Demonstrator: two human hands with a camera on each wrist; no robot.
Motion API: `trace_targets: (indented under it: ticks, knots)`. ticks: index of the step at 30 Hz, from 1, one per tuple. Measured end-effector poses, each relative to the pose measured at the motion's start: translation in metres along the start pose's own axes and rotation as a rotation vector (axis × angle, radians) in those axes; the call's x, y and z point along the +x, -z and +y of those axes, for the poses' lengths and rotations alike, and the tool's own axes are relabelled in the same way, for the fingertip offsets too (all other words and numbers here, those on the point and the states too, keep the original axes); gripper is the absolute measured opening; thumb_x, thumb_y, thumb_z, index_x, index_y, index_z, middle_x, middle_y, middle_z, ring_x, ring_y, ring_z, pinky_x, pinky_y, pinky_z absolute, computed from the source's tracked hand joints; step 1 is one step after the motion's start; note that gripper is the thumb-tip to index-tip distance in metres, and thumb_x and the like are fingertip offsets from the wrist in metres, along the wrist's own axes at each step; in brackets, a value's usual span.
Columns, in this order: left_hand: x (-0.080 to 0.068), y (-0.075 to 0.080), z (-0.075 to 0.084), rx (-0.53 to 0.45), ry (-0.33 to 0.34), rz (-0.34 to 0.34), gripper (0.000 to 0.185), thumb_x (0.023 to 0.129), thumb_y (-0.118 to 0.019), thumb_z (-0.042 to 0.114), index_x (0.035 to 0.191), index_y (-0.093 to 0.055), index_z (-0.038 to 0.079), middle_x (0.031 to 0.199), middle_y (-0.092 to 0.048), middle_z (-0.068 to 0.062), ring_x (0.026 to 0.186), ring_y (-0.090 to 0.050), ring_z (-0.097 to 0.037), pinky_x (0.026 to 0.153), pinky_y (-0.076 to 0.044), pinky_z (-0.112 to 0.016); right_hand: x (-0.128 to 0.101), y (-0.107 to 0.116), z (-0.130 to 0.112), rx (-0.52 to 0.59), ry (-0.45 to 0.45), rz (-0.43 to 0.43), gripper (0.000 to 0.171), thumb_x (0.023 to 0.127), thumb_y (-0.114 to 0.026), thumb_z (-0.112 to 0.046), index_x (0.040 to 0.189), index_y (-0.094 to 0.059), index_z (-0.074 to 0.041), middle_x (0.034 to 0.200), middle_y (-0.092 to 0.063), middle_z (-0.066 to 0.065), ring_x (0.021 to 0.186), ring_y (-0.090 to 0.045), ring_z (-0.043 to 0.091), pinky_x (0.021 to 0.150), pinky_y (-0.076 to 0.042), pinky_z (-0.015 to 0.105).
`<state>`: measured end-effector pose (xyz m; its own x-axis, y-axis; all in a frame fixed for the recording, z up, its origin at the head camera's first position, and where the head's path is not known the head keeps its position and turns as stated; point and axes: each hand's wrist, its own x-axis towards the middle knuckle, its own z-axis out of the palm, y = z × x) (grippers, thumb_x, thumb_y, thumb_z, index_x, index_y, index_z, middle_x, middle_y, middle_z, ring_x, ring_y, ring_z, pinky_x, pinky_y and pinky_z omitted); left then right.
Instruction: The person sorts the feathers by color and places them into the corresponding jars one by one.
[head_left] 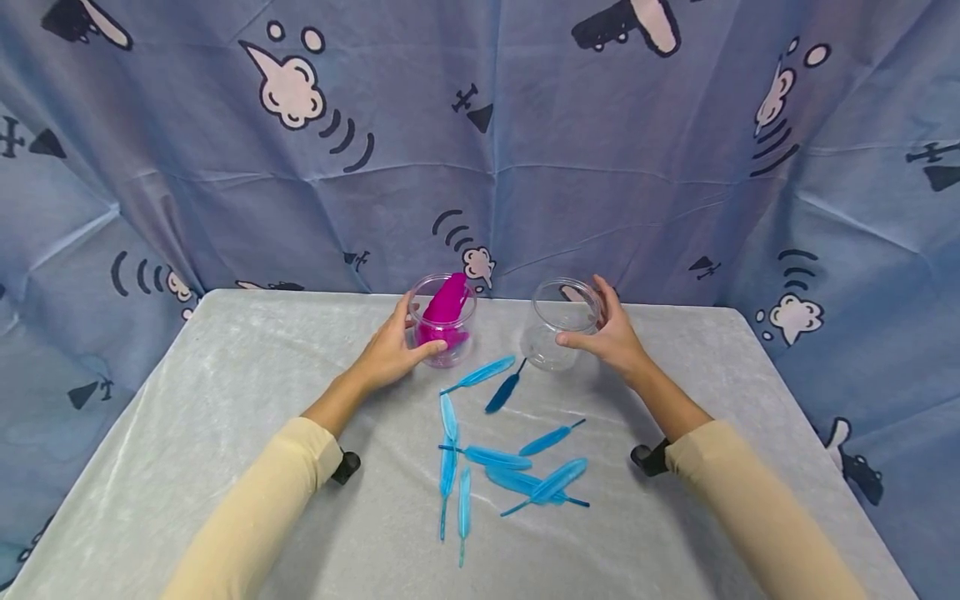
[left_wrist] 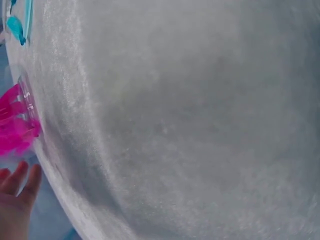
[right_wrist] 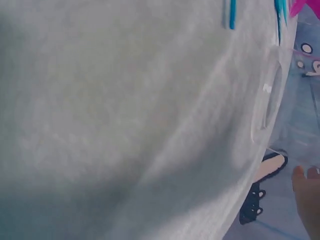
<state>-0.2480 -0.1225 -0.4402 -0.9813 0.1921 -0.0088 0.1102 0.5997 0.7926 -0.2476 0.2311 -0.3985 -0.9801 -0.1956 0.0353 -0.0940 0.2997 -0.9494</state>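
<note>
My left hand [head_left: 392, 348] is at the left side of a clear plastic jar [head_left: 447, 360], thumb across its front and fingers behind. Inside that jar stand bright magenta feathers [head_left: 446, 304], their tips rising to the rim. A second clear jar [head_left: 551, 350], with nothing inside, stands to the right. Around its right side is my right hand [head_left: 617, 337], thumb at the front and fingertips by the rim. In the left wrist view, fingers [left_wrist: 30, 182] show just below the magenta feathers. Several blue feathers [head_left: 498, 457] lie loose on the table between my forearms.
The table wears a pale grey cloth [head_left: 262, 375]. A blue patterned curtain [head_left: 420, 125] hangs right behind the far edge and along both sides. One darker blue feather [head_left: 504, 392] lies close in front of the two jars. Black wrist mounts [head_left: 347, 467] stick out at the sleeves.
</note>
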Motion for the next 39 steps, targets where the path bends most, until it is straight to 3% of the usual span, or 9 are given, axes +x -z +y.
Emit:
trace_targets:
  ticks: [8,13,20,24,27,30,33,39]
  knots:
    - [-0.001,0.003,-0.004,-0.068,0.01,0.027,0.109,0.082,-0.078,0.047,0.16,-0.007,0.018,0.16,-0.028,-0.012,0.141,-0.039,-0.033,0.109,-0.037,-0.057,-0.001,-0.011,0.001,0.037,0.015,0.041,0.1,0.082,-0.078,0.001,0.157,-0.012,-0.003,0.159,-0.026,0.022,0.149,-0.02,0.033,0.119,-0.018,0.052]
    - [-0.004,0.007,-0.005,-0.087,-0.028,0.098,0.106,0.082,-0.077,0.049,0.16,-0.01,0.018,0.159,-0.03,-0.01,0.14,-0.039,-0.03,0.107,-0.039,-0.057,0.007,-0.011,0.016,0.066,0.035,0.063,0.096,0.081,-0.078,0.003,0.155,-0.018,-0.002,0.158,-0.03,0.02,0.149,-0.023,0.03,0.118,-0.022,0.052]
    - [-0.009,0.008,-0.003,-0.117,-0.214,0.333,0.09,0.085,-0.076,0.039,0.154,-0.025,0.011,0.146,-0.042,-0.013,0.126,-0.051,-0.026,0.098,-0.046,-0.047,0.014,-0.01,0.034,0.05,0.037,0.078,0.101,0.082,-0.08,-0.002,0.158,-0.014,-0.01,0.155,-0.033,0.021,0.145,-0.031,0.032,0.112,-0.032,0.054]
    - [-0.015,0.007,0.001,-0.127,-0.357,0.487,0.071,0.085,-0.077,0.029,0.141,-0.043,0.002,0.126,-0.053,-0.016,0.104,-0.059,-0.026,0.084,-0.049,-0.042,0.015,-0.009,0.035,0.024,0.024,0.059,0.102,0.082,-0.081,-0.006,0.159,-0.014,-0.011,0.155,-0.032,0.022,0.145,-0.032,0.036,0.113,-0.031,0.054]
    - [-0.021,0.003,0.005,-0.131,-0.455,0.54,0.052,0.086,-0.073,0.024,0.127,-0.054,-0.001,0.109,-0.059,-0.013,0.086,-0.061,-0.023,0.075,-0.051,-0.037,0.016,-0.007,0.035,0.022,-0.002,0.03,0.099,0.082,-0.081,-0.007,0.158,-0.017,-0.012,0.157,-0.032,0.019,0.145,-0.031,0.033,0.113,-0.032,0.052]
    - [-0.028,-0.002,0.008,-0.136,-0.526,0.51,0.037,0.087,-0.07,0.021,0.115,-0.062,-0.001,0.094,-0.062,-0.01,0.073,-0.06,-0.019,0.067,-0.052,-0.032,0.018,-0.004,0.034,0.037,-0.03,-0.004,0.099,0.083,-0.081,-0.008,0.158,-0.016,-0.014,0.158,-0.03,0.016,0.146,-0.03,0.031,0.113,-0.033,0.051]
    - [-0.033,-0.008,0.011,-0.149,-0.546,0.407,0.027,0.089,-0.069,0.017,0.107,-0.066,-0.002,0.085,-0.063,-0.007,0.068,-0.058,-0.015,0.063,-0.053,-0.027,0.019,-0.001,0.035,0.07,-0.039,-0.033,0.099,0.083,-0.08,-0.005,0.158,-0.017,-0.014,0.159,-0.028,0.015,0.146,-0.029,0.03,0.113,-0.032,0.05]
    - [-0.036,-0.018,0.015,-0.129,-0.415,0.152,0.024,0.091,-0.071,0.013,0.111,-0.069,0.0,0.09,-0.068,-0.005,0.078,-0.062,-0.016,0.068,-0.055,-0.03,0.018,-0.002,0.035,0.123,-0.024,-0.03,0.097,0.082,-0.077,0.005,0.157,-0.018,-0.011,0.159,-0.029,0.02,0.146,-0.029,0.032,0.116,-0.026,0.052]
